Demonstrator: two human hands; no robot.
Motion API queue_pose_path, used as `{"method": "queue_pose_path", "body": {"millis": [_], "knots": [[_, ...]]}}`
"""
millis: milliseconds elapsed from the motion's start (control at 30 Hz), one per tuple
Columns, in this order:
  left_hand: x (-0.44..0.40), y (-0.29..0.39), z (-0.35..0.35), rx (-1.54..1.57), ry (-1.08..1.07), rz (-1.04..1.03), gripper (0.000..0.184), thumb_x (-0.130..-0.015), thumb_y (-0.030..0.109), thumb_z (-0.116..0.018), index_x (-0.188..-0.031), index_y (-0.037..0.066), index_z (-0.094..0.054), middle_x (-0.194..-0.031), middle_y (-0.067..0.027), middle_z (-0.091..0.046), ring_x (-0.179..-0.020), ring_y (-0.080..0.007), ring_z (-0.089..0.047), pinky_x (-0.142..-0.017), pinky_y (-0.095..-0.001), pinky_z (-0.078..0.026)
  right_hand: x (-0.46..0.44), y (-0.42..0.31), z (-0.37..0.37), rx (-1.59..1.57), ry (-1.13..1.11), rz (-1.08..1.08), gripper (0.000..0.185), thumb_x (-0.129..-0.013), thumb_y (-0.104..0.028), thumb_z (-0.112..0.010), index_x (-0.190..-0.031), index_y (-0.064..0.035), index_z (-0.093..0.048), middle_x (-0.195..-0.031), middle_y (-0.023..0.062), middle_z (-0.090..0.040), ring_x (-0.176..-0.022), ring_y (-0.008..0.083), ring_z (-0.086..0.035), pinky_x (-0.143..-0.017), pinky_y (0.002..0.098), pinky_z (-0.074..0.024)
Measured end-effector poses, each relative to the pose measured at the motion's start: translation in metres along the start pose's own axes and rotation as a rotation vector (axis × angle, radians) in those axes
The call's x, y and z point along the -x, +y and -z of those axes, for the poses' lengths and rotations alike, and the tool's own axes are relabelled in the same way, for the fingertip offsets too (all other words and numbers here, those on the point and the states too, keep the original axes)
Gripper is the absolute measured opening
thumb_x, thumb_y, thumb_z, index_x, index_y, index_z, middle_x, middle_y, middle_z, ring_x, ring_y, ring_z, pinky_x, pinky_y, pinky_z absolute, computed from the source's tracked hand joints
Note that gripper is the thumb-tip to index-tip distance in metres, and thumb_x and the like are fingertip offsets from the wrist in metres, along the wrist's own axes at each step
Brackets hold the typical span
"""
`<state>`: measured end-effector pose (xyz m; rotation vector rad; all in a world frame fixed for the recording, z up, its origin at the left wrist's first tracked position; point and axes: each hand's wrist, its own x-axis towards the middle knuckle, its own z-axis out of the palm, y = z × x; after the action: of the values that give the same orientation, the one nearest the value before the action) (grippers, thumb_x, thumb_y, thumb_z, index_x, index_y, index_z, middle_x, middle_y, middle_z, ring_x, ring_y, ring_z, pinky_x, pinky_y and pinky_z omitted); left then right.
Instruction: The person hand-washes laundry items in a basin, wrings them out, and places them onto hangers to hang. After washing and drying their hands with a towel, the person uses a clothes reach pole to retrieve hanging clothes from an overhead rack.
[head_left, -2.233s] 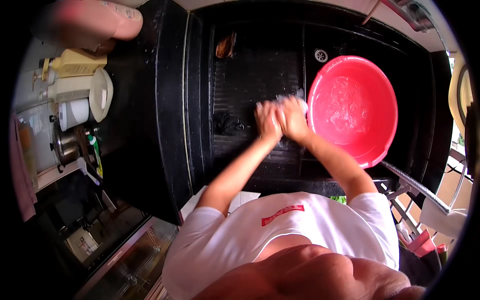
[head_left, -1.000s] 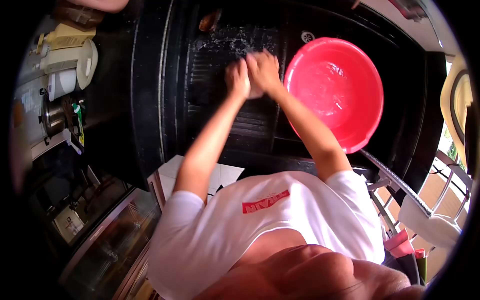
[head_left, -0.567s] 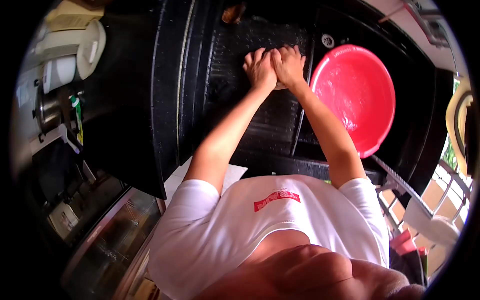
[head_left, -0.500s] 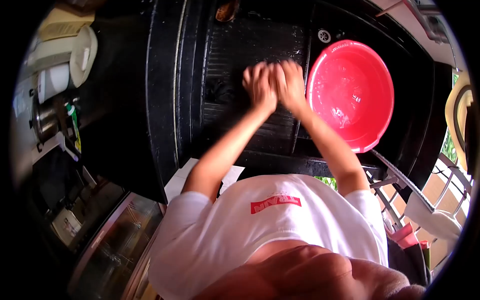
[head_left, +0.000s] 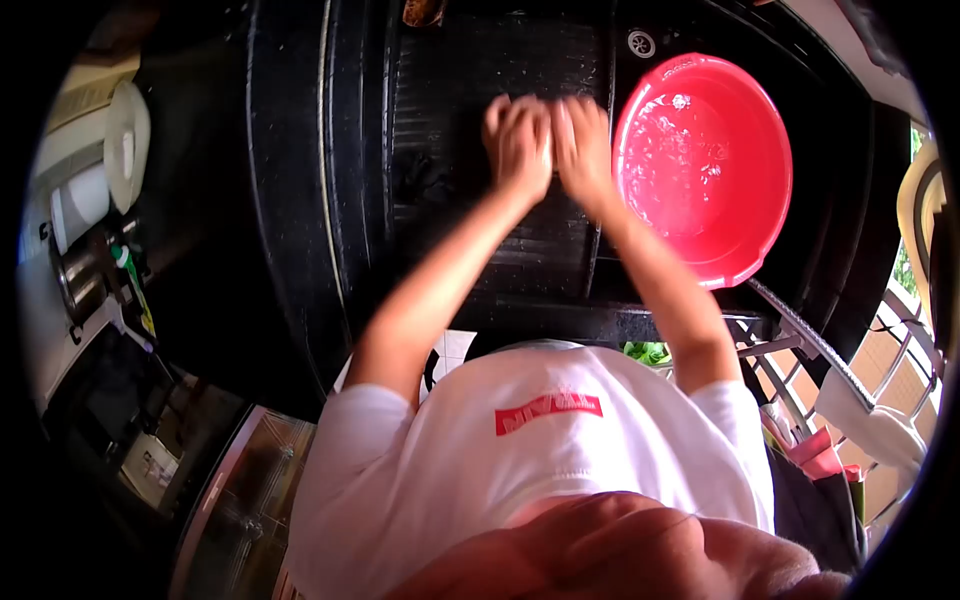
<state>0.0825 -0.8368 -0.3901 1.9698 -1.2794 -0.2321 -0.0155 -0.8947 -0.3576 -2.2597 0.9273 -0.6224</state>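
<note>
Side by side over a wet, ridged black washing surface [head_left: 450,75], my left hand [head_left: 520,150] and my right hand [head_left: 585,148] press together with bent fingers. Their fingertips are smeared by motion, and whatever lies under them is hidden against the black. A crumpled dark thing, perhaps cloth, [head_left: 424,180] lies left of my left hand. Close to my right hand stands a red plastic basin [head_left: 765,190] with rippling water in it.
A brown object [head_left: 424,12] sits at the top edge. Behind the basin is a round drain [head_left: 641,44]. Pots and utensils stand along the far left, beside a green-capped tube-like item [head_left: 130,270]. A metal rack [head_left: 800,335] is at the lower right.
The view has shifted slightly, so the basin and surface sit higher. Both hands stay together and now point straighter away from me. Ripples in the basin have changed.
</note>
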Motion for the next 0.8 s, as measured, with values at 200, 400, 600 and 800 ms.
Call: {"method": "queue_pose_path", "body": {"millis": [200,400,600,800], "knots": [[0.030,0.012,0.014,0.061,-0.019,-0.098,0.014,-0.077,0.019,-0.051,-0.072,0.005,-0.054,-0.084,-0.0084,-0.057,-0.081,-0.0271,-0.050,-0.071,-0.0383,-0.037,0.051,-0.006,-0.022,-0.017,0.184,-0.004,0.014,-0.081,-0.015,-0.050,-0.072,-0.0044,-0.053,-0.073,0.0137,-0.050,-0.068,0.0316,-0.046,-0.063,0.0416,-0.0333],[0.005,-0.002,0.006,0.085,-0.086,-0.163,0.015,-0.076,0.019,-0.049,-0.067,0.007,-0.051,-0.069,-0.0085,-0.051,-0.067,-0.0274,-0.049,-0.061,-0.0383,-0.036,0.007,0.023,-0.011,-0.164,-0.030,0.155,0.018,-0.079,-0.018,-0.049,-0.066,-0.0064,-0.053,-0.064,0.0109,-0.051,-0.057,0.0292,-0.049,-0.056,0.0389,-0.0385],[0.004,0.004,-0.005,-0.025,0.011,-0.035,0.020,-0.080,0.025,-0.047,-0.067,0.010,-0.053,-0.071,-0.0077,-0.058,-0.072,-0.0299,-0.055,-0.064,-0.0423,-0.040,-0.019,0.027,0.003,-0.279,-0.286,0.144,0.031,-0.086,-0.024,-0.042,-0.069,-0.0013,-0.053,-0.067,0.0191,-0.057,-0.066,0.0399,-0.056,-0.061,0.0463,-0.0444],[-0.001,0.010,-0.008,-0.032,-0.076,0.337,0.043,-0.092,0.039,-0.038,-0.083,0.003,-0.061,-0.085,-0.0209,-0.063,-0.084,-0.0398,-0.058,-0.075,-0.0499,-0.044,-0.017,0.019,0.011,-0.513,-0.188,-0.442,0.050,-0.086,-0.049,-0.046,-0.084,-0.0043,-0.068,-0.077,0.0202,-0.065,-0.081,0.0355,-0.064,-0.075,0.0391,-0.0488]]}}
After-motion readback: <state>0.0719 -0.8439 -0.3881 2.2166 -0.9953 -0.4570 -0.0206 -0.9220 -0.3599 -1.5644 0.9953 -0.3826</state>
